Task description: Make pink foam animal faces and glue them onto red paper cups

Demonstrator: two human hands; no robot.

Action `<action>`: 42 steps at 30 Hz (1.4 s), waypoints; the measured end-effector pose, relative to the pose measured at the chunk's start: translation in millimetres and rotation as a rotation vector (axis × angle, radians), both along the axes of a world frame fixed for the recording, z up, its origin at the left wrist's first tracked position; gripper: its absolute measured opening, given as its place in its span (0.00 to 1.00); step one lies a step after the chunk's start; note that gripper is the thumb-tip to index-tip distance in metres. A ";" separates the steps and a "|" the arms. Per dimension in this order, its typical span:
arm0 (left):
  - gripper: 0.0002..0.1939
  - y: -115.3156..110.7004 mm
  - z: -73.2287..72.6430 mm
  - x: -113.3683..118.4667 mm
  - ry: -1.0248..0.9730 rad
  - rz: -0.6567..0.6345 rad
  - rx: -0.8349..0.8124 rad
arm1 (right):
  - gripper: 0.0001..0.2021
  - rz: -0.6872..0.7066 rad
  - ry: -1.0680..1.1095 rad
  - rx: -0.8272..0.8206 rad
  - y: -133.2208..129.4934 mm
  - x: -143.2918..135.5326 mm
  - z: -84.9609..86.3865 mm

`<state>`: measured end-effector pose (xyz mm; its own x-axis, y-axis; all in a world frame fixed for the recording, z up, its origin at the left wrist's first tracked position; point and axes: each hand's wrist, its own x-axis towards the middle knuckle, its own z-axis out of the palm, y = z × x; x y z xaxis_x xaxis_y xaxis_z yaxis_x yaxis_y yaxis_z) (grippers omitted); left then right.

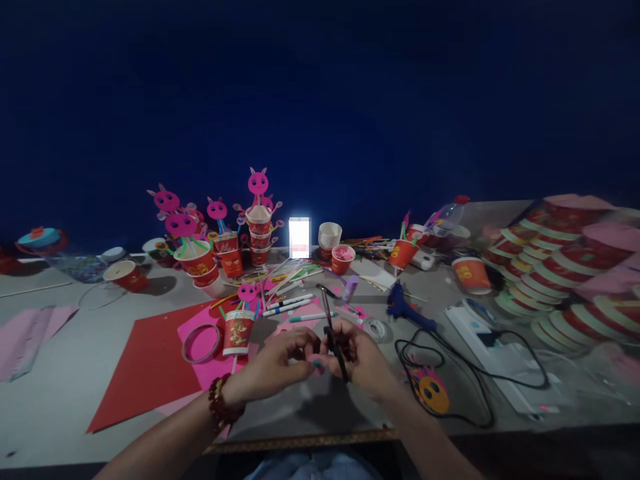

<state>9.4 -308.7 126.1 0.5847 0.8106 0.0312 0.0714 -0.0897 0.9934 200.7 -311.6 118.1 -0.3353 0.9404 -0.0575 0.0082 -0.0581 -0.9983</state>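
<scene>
My left hand (283,357), with a dark red bead bracelet (221,403) at the wrist, is closed in a pinch in front of me. Between its fingertips and those of my right hand is a small pink-and-teal piece (317,363), too small to make out fully. My right hand (360,357) is closed around dark-handled scissors (327,310), whose blades point away from me. Just beyond the hands lie several marker pens (287,307) and pink paper. A red paper cup (237,332) with a pink face on top stands left of my left hand.
Red card (150,367) lies to the left beside a tape roll (201,343). A blue glue gun (407,310), black cable (480,373) and white power strip (500,360) lie to the right. Stacked cups (565,280) fill the far right; pink-faced cup figures (193,257) stand at the back.
</scene>
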 end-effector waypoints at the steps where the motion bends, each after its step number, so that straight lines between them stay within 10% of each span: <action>1: 0.05 -0.1 0.9 -0.4 0.018 -0.010 0.003 | 0.16 0.004 0.005 -0.008 -0.2 -0.6 -1.4; 11: 0.08 -15.4 -21.9 22.2 -0.222 0.291 -0.032 | 0.15 -0.548 0.226 0.054 -9.2 -10.7 -31.8; 17: 0.08 -25.2 -37.1 41.8 -0.356 0.471 -0.063 | 0.12 -0.651 0.322 0.096 -13.1 -26.1 -47.3; 31: 0.08 -12.0 -23.2 17.9 -0.409 0.416 -0.130 | 0.19 -0.127 0.183 -0.204 -50.3 12.6 -53.0; 42: 0.08 -10.2 -23.2 21.6 -0.437 0.375 -0.167 | 0.24 -0.052 0.180 -0.239 -50.3 6.2 -48.1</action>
<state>30.9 -318.9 102.9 0.2192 0.9739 0.0584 -0.3508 0.0229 0.9362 206.9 -362.0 70.0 -0.3117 0.9236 -0.2232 -0.1767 -0.2871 -0.9415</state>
